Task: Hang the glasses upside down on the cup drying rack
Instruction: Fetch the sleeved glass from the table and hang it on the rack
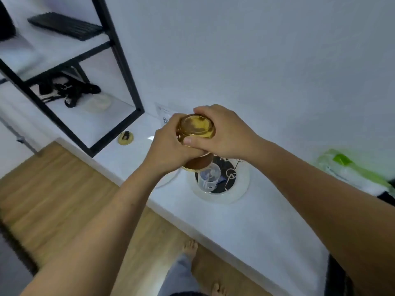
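An amber glass is held upside down, base facing up, above the cup drying rack. My left hand grips its left side and my right hand wraps its right side, thumb across the front. The rack has a round white tray with a dark centre and thin wire prongs. A clear glass hangs on the rack, right below the amber glass's rim. The rack's middle is partly hidden by my hands.
The rack stands on a white counter against a white wall. A black-framed shelf stands at the left with dark items on it. A small yellow disc lies near the shelf. A green and clear bag sits at the right.
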